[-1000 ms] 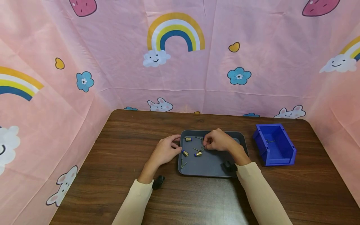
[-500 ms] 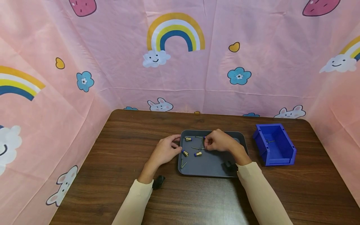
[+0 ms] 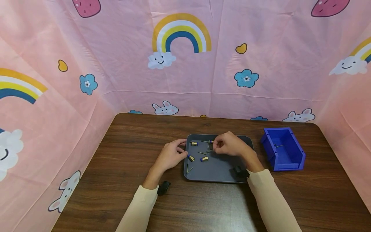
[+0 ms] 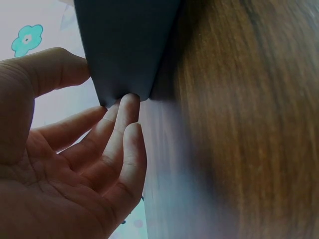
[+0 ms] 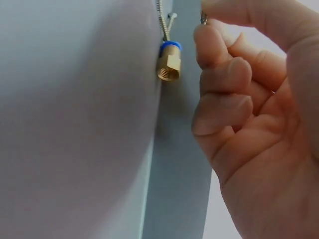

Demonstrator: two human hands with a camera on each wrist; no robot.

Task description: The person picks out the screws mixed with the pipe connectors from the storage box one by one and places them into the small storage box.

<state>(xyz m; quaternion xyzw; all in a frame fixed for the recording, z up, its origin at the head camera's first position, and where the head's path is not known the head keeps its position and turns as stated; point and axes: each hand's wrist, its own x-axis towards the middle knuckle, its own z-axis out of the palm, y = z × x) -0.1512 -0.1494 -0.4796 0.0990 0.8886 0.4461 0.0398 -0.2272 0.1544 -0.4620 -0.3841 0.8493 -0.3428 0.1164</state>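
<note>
Grey and shallow, the tray (image 3: 217, 170) sits on the brown wooden table (image 3: 139, 138), right in front of the person. The left hand (image 3: 171, 156) rests at its left side, its thumb and fingertips touching the edge. Those fingers are a bit apart and only lean there; maybe they are there so the tray won't slide. The right hand (image 3: 227, 143) is over the far part of the tray, thumb and first finger pinched together on one thin screw (image 5: 204, 19). Just the tips hold it, I think because it is so small. I can't tell if it touches the tray.

Brass fittings (image 3: 204, 159) with blue ends lie about on the tray floor, with loose screws (image 3: 189, 170) among them. The raised edge probably stops them from rolling off. To the right, apart from the tray, stands a blue bin (image 3: 287, 167) with a few little screws (image 3: 279, 146) inside. Its low front faces the person, which likely makes reaching in easy.
</note>
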